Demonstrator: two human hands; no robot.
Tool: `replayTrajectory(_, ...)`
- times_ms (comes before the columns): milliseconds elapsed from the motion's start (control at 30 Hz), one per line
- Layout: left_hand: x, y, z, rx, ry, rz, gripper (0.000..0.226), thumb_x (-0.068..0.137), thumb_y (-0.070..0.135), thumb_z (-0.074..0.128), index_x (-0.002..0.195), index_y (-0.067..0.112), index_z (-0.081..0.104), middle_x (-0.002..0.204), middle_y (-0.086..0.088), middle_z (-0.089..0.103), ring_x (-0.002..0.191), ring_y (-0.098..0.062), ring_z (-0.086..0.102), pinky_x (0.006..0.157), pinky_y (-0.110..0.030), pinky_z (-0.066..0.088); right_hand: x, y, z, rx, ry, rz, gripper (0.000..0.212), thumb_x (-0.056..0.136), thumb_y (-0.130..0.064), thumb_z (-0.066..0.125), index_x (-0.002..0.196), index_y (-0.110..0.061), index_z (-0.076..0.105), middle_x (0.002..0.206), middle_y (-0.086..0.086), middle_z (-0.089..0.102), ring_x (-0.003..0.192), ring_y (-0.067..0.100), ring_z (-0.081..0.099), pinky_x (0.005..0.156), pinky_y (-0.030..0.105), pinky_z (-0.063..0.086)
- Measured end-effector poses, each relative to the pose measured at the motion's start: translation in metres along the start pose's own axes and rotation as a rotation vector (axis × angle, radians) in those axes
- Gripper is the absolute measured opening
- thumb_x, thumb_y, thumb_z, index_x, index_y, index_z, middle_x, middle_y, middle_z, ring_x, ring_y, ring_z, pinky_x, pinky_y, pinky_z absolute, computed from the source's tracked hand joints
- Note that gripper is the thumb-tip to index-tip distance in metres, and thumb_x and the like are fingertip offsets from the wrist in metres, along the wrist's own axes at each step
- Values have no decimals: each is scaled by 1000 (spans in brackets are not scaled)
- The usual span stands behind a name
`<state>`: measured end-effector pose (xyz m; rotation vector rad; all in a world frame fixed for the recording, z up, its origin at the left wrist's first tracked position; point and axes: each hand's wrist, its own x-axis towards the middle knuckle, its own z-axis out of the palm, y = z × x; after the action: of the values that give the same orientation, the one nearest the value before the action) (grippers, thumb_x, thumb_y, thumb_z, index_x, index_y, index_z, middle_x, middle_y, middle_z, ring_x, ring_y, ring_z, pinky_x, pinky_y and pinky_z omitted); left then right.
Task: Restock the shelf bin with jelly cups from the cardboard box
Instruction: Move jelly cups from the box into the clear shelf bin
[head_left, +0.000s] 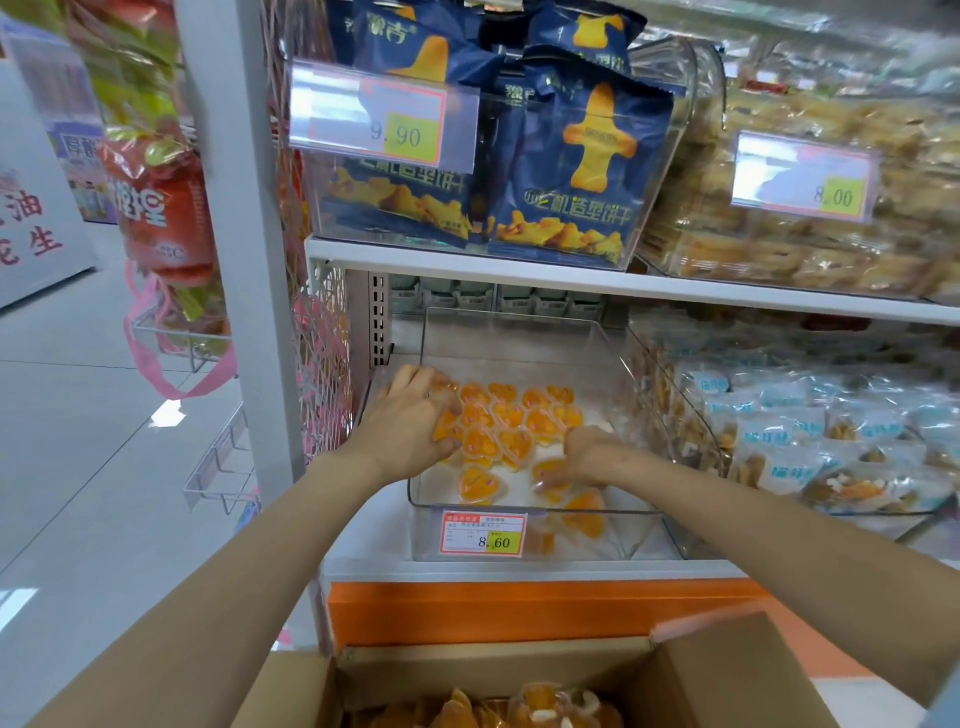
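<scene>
A clear plastic shelf bin (519, 332) on the lower shelf holds several orange heart-shaped jelly cups (511, 421) spread over its floor. My left hand (410, 415) reaches into the bin's left side, fingers curled over jelly cups there. My right hand (584, 457) is low at the bin's front right, fingers closed on a jelly cup (550, 475). The open cardboard box (701, 675) sits below, at the bottom of the view, with more orange jelly cups (524, 706) inside.
A price tag reading 8.60 (483, 532) hangs on the bin's front. Bins of white-blue snack packs (810, 441) stand to the right. The shelf above (623, 283) carries blue cracker bags (571, 156). A white upright post (239, 234) stands left.
</scene>
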<state>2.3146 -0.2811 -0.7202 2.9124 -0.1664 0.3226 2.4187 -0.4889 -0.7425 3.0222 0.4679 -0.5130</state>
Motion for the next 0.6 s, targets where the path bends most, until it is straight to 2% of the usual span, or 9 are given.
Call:
replayTrajectory(67,0,0,-1,0,-4,-4,41,87,39,59,124,21,53,143,1,32,133,-20,19,109,-36,26,2,0,9,32,-20,1,62,75,-53,71,111,-6,55,111,6,56,107,22,55,75,26,43)
replayTrajectory(133,-1,0,-1,-7,-6,-7,41,87,38,59,124,21,53,143,0,32,133,-20,19,109,-37,27,1,1,9,30,35,6,67,76,-44,74,127,-7,50,128,8,52,116,22,52,84,25,44)
replayTrajectory(267,-1,1,-1,-26,-5,-13,39,88,37,59,123,19,54,142,-1,33,133,-20,18,108,-38,27,6,7,-3,20,163,-35,66,73,-28,77,131,-12,50,131,10,53,118,23,53,88,24,45)
replayTrajectory(333,-1,1,-2,-25,-5,-10,39,88,37,59,123,20,55,142,-1,33,134,-20,18,108,-38,27,11,9,-6,34,167,-94,76,70,-26,81,137,-16,46,138,10,47,123,24,49,96,24,42)
replayTrajectory(433,-2,1,-2,-28,-7,-8,38,88,38,59,122,20,55,142,-1,33,133,-20,18,109,-38,26,16,8,-6,6,128,-168,78,71,-29,80,140,-21,44,141,8,43,129,24,42,100,22,36)
replayTrajectory(600,-1,1,-1,-26,-3,-6,37,88,37,59,120,20,55,142,0,33,133,-20,18,108,-38,28,23,4,2,32,188,-185,93,65,-24,85,142,-20,33,140,8,44,128,29,41,105,32,36)
